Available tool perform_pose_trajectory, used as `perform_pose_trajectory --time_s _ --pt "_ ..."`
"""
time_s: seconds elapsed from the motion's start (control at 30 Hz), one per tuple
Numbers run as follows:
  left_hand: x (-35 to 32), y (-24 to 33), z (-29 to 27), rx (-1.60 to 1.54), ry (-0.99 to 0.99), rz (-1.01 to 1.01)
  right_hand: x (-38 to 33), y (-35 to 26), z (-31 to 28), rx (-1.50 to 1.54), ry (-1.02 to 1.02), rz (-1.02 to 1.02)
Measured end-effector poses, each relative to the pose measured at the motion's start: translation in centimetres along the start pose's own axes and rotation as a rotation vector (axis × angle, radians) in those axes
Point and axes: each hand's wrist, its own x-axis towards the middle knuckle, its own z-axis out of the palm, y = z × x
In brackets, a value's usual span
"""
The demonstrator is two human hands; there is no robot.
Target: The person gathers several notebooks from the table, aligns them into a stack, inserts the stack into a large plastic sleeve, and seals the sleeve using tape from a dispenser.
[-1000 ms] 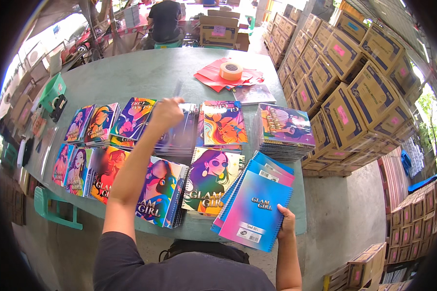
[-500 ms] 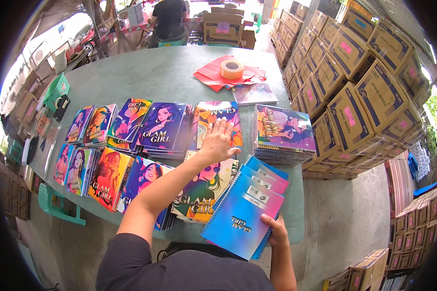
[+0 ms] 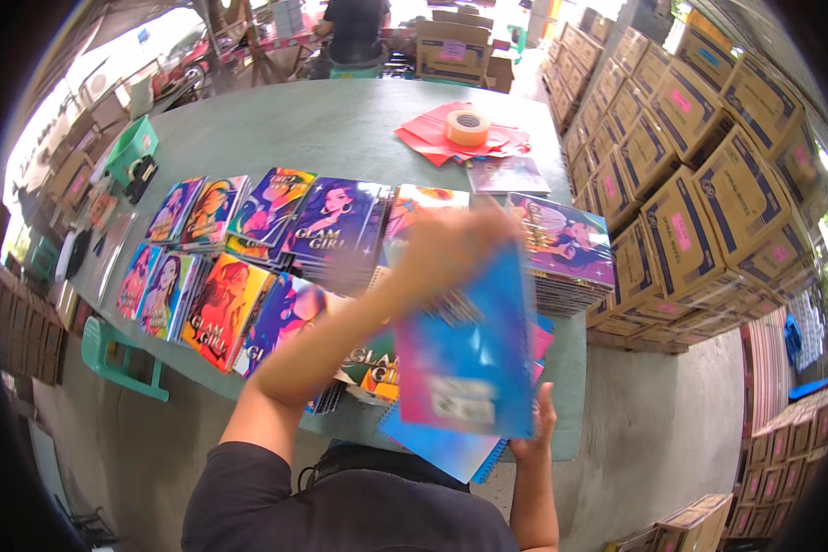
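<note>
My left hand [image 3: 460,244], smeared by motion, grips a spiral notebook [image 3: 469,359] by its upper end. The notebook's blue and pink back cover faces up, with a white barcode label at the end nearer me. Under it, my right hand [image 3: 535,425] holds a fanned stack of similar spiral notebooks [image 3: 437,443] by the right edge; much of that stack is hidden. Beyond my left hand, a notebook pile with a colourful cover [image 3: 423,201] is partly covered. A taller notebook pile [image 3: 561,241] with a purple illustrated cover stands just to the right.
More notebook piles [image 3: 331,216] line the green table [image 3: 276,120] in two rows on the left. A tape roll [image 3: 467,127] lies on red sheets [image 3: 423,136] farther back. Stacked cartons [image 3: 681,221] rise at the right. A green stool [image 3: 120,354] stands at left; a person [image 3: 354,32] sits beyond.
My left hand has come back from the far notebook pile toward the right and now holds a notebook above the stack. My right hand stays at the stack. The view has shifted slightly.
</note>
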Motion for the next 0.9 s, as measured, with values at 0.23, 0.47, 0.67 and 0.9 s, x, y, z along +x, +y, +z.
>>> perform_pose_trajectory --time_s 0.23,0.47,0.67,0.9 --pt "-7.8 -1.6 -9.0 0.388 -0.373 -0.552 -0.5 0.4 -1.0 -0.33 0.101 -0.01" --pt "-20.9 -9.2 -18.3 0.786 -0.2 -0.791 -0.3 0.1 -1.5 -0.321 -0.056 0.116" --pt "-17.4 -6.0 -17.2 0.686 -0.591 -1.129 -0.5 -0.1 -2.5 -0.27 0.014 0.098" --pt "-18.4 -6.2 -19.0 0.785 -0.368 -0.923 -0.5 0.9 -2.9 -0.294 -0.009 0.15"
